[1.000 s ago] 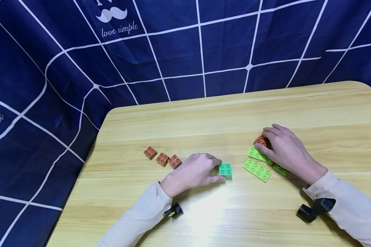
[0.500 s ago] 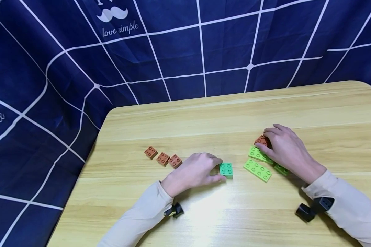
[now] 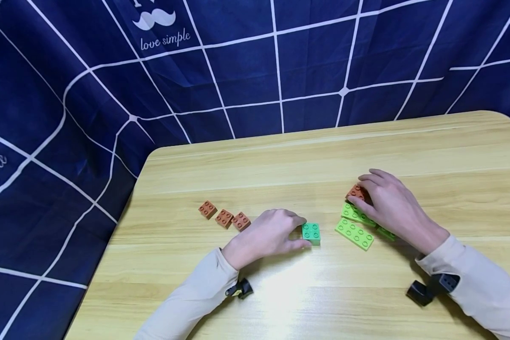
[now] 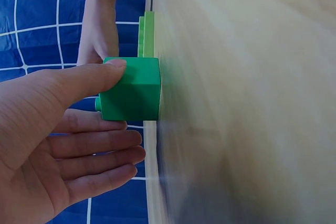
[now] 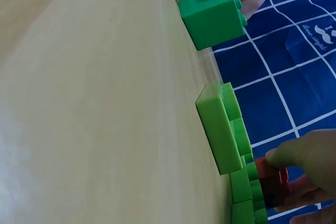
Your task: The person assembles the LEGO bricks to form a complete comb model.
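My left hand [image 3: 269, 234] pinches a green two-by-two toy brick [image 3: 311, 233] between thumb and index finger, its studs facing up on the table. In the left wrist view the other fingers lie extended beside the brick [image 4: 131, 90]. At the right, my right hand [image 3: 391, 203] grips a reddish-brown brick [image 3: 355, 192] with thumb and fingers. The right wrist view has this brown brick [image 5: 270, 182] against the studded side of the lime bricks. A long lime brick [image 3: 354, 233] lies nearest me; another lime brick [image 3: 352, 211] sits behind it, and a third [image 3: 386, 233] is partly under my hand.
Three reddish-brown bricks [image 3: 224, 218] lie in a loose row left of my left hand, the nearest close to its wrist. The wooden table [image 3: 255, 174] ends at a dark blue curtain [image 3: 238, 71] with white lines. Small black cameras are strapped to both wrists.
My right hand has shifted slightly left and away from me with the brown brick. The left hand and green brick stay in place.
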`<action>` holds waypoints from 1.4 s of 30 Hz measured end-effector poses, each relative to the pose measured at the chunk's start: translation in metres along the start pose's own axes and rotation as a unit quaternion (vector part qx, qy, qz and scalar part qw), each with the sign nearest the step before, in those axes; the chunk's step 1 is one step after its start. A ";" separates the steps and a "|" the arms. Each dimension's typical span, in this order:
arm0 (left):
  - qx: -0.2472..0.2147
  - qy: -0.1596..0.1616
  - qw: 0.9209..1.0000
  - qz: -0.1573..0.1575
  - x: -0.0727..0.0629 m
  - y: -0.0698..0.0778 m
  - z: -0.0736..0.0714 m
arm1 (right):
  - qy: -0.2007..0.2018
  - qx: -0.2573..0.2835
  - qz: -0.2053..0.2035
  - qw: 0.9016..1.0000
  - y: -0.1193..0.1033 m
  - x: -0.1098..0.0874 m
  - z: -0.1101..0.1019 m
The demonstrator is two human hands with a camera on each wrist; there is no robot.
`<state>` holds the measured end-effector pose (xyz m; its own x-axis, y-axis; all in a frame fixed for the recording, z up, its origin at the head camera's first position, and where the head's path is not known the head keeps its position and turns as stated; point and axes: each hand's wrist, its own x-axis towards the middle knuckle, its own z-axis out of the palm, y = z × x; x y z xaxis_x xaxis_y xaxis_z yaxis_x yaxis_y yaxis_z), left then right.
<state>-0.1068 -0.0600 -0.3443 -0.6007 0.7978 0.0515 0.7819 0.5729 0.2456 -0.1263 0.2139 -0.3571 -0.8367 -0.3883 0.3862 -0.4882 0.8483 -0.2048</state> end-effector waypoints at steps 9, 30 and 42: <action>-0.003 0.001 1.000 0.002 0.000 0.000 -0.001 | -0.011 0.017 0.001 1.000 -0.010 -0.001 -0.005; 0.000 -0.002 1.000 -0.004 -0.001 0.000 -0.003 | -0.004 0.066 -0.039 0.997 -0.021 -0.002 -0.008; -0.006 -0.001 1.000 -0.005 -0.001 -0.001 -0.003 | -0.032 0.051 -0.046 0.997 -0.032 -0.004 -0.009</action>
<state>-0.1073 -0.0615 -0.3418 -0.6075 0.7929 0.0475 0.7743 0.5779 0.2577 -0.1050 0.1911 -0.3437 -0.7993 -0.4878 0.3509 -0.5839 0.7685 -0.2617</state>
